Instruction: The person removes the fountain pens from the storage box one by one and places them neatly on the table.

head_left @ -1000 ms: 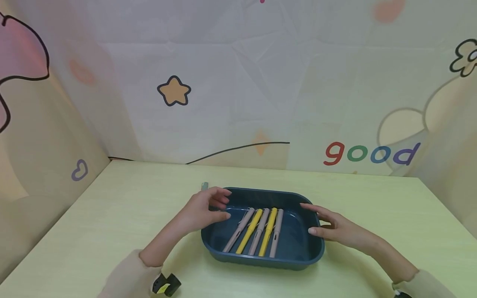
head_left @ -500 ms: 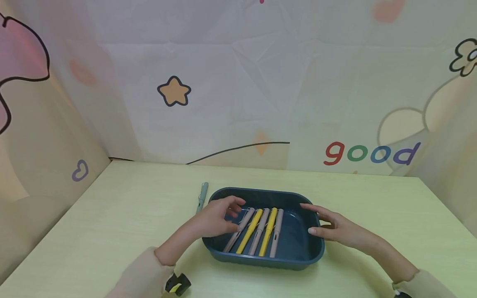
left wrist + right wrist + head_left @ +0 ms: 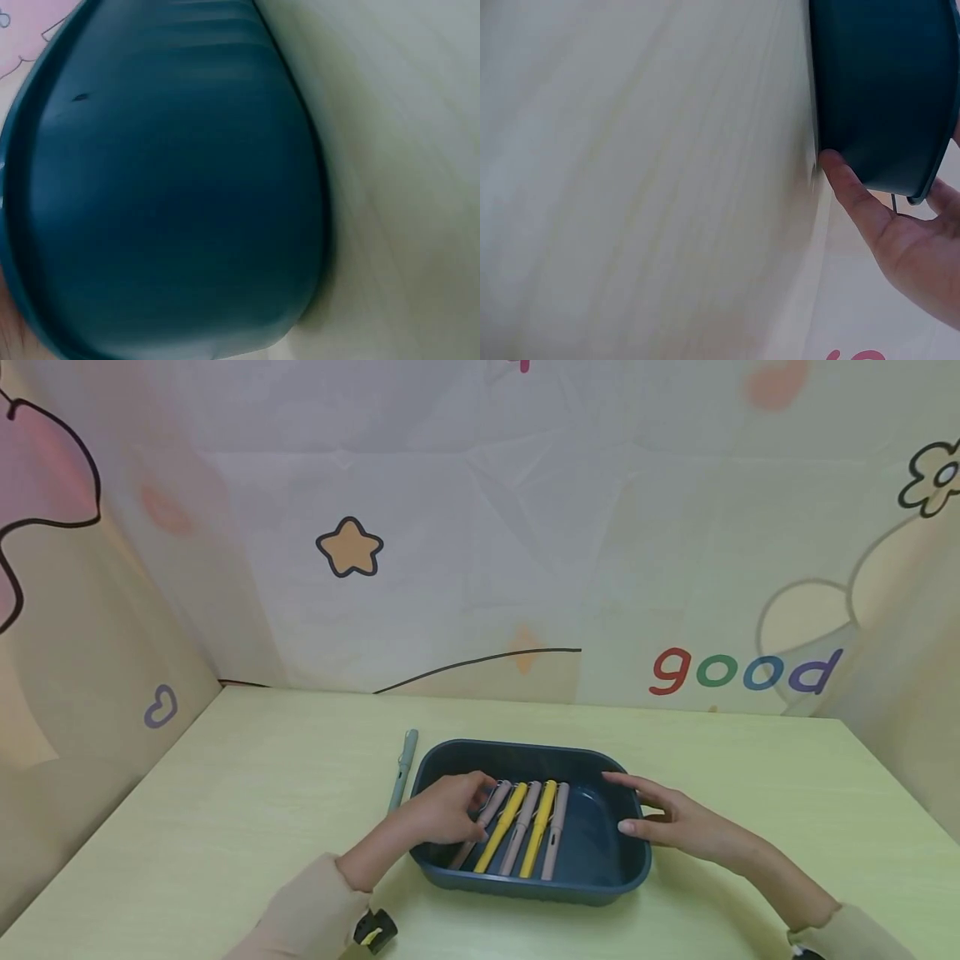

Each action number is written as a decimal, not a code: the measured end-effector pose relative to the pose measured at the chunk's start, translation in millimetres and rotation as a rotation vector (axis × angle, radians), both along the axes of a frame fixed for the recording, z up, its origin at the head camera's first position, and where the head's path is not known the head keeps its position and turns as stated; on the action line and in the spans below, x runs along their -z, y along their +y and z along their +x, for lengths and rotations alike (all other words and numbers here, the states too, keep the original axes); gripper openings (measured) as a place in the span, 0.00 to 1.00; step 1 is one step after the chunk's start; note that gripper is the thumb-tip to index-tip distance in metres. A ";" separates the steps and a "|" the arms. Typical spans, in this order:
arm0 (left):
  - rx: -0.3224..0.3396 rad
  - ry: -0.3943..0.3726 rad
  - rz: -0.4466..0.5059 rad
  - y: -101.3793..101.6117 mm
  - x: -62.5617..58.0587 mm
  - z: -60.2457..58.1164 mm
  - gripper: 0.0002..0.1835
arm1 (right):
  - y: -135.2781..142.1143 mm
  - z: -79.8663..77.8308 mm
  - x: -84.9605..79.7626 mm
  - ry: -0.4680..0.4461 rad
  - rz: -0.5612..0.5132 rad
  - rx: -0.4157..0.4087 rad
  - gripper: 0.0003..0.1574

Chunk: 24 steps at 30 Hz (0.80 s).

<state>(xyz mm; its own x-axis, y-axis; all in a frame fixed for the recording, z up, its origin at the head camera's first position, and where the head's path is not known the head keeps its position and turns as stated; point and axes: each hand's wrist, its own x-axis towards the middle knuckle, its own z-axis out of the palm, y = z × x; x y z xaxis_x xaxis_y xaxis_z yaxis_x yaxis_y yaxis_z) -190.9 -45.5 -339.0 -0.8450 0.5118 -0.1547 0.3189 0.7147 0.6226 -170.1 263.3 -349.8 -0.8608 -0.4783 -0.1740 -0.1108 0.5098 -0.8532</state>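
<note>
Now five pens [image 3: 520, 829] lined up inside blue tray [image 3: 540, 888], green pen [image 3: 403, 768] still outside, left. Your left hand [image 3: 448, 810] at leftmost inside pen, thumb and fingers apart; pinch, can't tell. Your right hand [image 3: 678, 818] clasps tray's right end.

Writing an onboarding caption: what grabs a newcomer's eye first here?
Likely the dark blue tray on the table, two yellow pens bright among three greyish pens inside. The left hand is at its leftmost pen; the right hand holds its right end. Behind, the colourful "good" lettering stands out at right.
</note>
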 end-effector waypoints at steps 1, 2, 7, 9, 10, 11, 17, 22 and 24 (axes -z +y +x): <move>-0.005 -0.002 -0.016 0.8 0.3 0.1 0.30 | 0.0 0.0 0.2 0.000 -0.002 -0.002 0.40; -0.007 0.001 -0.031 1.4 0.8 0.0 0.30 | -0.1 0.0 0.3 0.000 -0.002 -0.004 0.40; 0.000 0.033 -0.106 3.4 4.4 -2.0 0.31 | -0.6 -0.4 0.1 -0.002 0.013 0.005 0.40; 0.005 0.047 -0.136 3.7 5.9 -3.2 0.31 | -0.8 -0.7 0.2 -0.002 0.016 0.006 0.40; 0.009 0.054 -0.149 3.8 6.6 -4.0 0.31 | -0.8 -0.9 0.4 0.000 0.016 0.004 0.40; 0.013 0.061 -0.159 3.9 7.1 -4.7 0.30 | -0.7 -1.1 0.7 0.003 0.016 0.002 0.40; 0.016 0.082 -0.211 5.3 8.5 -7.1 0.25 | 0.1 -2.3 1.8 0.035 0.016 -0.016 0.40; 0.021 0.078 -0.230 6.8 10.8 -7.4 0.22 | 0.1 -1.8 0.1 0.026 0.025 -0.012 0.40; 0.027 0.078 -0.226 7.3 11.7 -7.0 0.19 | 0.0 -1.5 -0.6 0.022 0.029 -0.010 0.40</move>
<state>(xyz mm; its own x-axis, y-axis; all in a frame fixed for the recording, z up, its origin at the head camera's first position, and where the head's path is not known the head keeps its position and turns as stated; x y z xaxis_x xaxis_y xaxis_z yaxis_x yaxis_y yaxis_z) -197.9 -38.1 -350.7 -0.8454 0.4941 -0.2032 0.3804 0.8237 0.4205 -171.6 263.2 -349.2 -0.8599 -0.4817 -0.1687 -0.1344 0.5327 -0.8356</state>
